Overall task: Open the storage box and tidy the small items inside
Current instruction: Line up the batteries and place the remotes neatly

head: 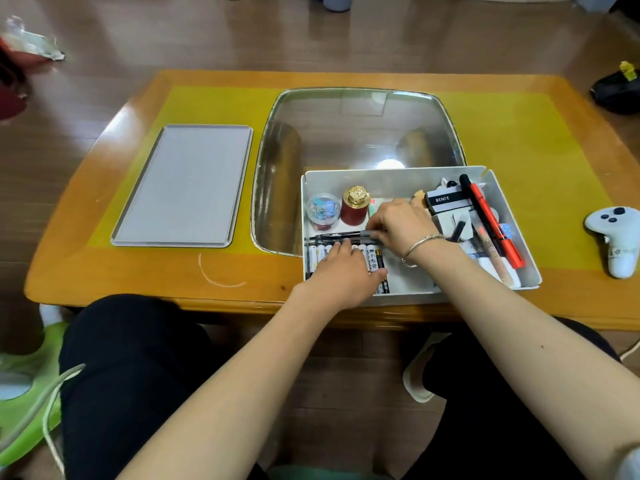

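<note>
The white storage box (391, 178) stands open at the table's front right. Its grey lid (183, 185) lies flat on the left of the table. Inside the box a row of batteries (320, 254) lines the front left, with black pens (332, 236) lying just behind them. My left hand (341, 275) rests flat on the batteries. My right hand (398, 225) pinches the right end of a black pen. A red jar with a gold cap (354, 206) and a clear round tub (322, 211) stand at the back left. A red marker (491, 221) leans along the right side.
A glass panel (346, 140) is set into the table behind the box. A white game controller (616, 237) lies at the right edge. A black and white carton marked BENTE (446, 200) and small packets fill the box's right half. My knees are under the front edge.
</note>
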{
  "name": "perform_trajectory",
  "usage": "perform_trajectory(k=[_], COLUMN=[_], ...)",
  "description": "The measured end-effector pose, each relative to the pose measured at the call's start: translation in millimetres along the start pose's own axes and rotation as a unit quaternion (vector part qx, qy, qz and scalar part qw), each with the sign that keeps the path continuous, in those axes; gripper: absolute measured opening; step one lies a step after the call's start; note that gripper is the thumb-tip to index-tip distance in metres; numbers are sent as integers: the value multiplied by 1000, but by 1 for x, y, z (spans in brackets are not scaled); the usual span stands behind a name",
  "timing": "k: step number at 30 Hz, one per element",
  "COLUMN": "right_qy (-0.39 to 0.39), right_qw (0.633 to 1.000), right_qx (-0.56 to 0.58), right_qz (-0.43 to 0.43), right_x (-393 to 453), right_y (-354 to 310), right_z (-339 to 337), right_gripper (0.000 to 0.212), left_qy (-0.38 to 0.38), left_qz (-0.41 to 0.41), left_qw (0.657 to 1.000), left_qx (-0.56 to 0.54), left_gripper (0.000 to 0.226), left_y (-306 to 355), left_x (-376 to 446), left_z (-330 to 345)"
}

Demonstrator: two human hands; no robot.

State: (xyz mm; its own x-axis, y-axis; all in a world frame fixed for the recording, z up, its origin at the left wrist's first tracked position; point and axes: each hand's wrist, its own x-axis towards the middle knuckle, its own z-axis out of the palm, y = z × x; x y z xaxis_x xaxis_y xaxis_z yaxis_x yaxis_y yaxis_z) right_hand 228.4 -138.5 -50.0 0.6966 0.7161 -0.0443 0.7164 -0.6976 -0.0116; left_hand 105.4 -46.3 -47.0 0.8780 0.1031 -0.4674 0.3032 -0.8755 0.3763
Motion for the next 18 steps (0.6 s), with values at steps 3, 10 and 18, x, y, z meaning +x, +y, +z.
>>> perform_trajectory(k=[3,10,18], right_qy=[-27,-52,-51], right_qw=[1000,998,997], right_qx=[-11,22,50], right_qz=[-9,-20,-20], right_x=[2,4,4], right_y=[0,3,0], right_z=[8,11,5], right_gripper=[24,33,26], left_qy=[-6,42,9], left_qz=[-19,2,-28], left_qw=[1000,999,999], left_qx=[6,22,30], left_gripper=[78,78,83], left_y=[-5,-8,-9], left_x=[3,5,8], left_z=[3,5,3])
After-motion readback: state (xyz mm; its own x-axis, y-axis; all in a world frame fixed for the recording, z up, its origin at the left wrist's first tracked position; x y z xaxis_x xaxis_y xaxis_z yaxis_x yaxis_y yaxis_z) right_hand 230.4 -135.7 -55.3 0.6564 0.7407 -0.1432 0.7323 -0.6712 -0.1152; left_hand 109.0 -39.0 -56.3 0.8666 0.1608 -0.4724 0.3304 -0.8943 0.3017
